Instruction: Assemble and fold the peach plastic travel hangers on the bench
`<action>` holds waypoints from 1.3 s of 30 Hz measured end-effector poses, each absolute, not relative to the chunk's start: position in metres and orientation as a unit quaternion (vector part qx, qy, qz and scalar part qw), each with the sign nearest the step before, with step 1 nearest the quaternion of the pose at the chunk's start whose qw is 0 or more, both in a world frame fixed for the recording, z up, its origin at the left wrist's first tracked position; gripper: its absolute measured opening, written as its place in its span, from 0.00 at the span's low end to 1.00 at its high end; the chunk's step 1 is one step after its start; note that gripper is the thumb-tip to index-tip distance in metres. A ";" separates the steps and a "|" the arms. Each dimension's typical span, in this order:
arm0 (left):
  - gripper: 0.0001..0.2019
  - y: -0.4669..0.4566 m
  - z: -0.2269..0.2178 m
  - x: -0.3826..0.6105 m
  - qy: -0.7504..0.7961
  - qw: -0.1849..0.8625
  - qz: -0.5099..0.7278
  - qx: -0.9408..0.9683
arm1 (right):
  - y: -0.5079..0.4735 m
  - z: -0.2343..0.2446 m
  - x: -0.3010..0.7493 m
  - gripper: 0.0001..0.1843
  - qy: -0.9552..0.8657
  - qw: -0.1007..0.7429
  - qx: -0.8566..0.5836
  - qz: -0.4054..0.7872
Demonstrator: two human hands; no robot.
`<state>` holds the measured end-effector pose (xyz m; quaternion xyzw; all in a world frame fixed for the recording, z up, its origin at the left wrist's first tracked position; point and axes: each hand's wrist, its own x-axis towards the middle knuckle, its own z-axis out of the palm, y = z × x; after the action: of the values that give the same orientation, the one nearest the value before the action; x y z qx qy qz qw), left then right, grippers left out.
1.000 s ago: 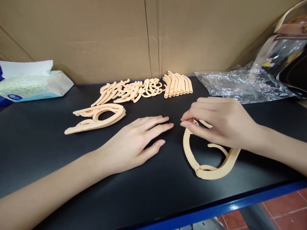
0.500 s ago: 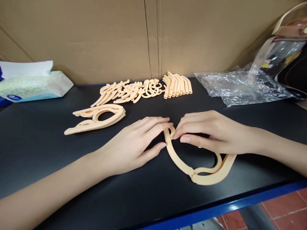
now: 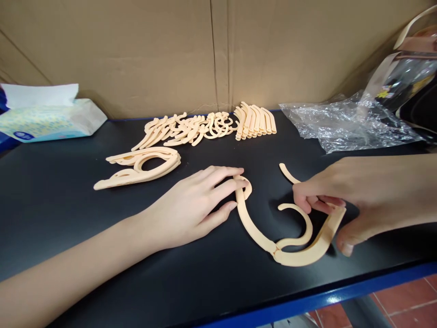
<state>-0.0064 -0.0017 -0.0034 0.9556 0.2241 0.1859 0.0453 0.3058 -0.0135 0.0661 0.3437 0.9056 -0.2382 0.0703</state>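
A cream plastic folding hanger lies opened out on the black table, its curved hook pointing inward. My left hand holds the end of its left arm, fingers over the top and thumb at the side, next to a small loop. My right hand is over the end of the right arm, fingers curled on its inner side and thumb apart on the outer side. From under those curled fingers sticks out a slim curved strip; the grip on it is partly hidden.
Folded hangers lie stacked at the left. Along the back are a pile of loose hooks and arms and a row of curved strips. A tissue pack stands back left, a crumpled clear bag back right. Cardboard rises behind.
My right hand has moved right from the hanger's left end to its right arm, uncovering the hook and the slim strip. My left hand stays on the left end.
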 end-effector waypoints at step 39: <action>0.15 -0.003 0.003 -0.004 0.215 0.033 0.210 0.953 | -0.013 0.037 0.275 0.13 0.967 -0.089 0.226 -0.081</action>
<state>-0.0045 -0.0030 0.0030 0.9531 0.2151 0.2102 0.0334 0.2752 -0.0130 0.0374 0.2256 0.9668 -0.0805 -0.0889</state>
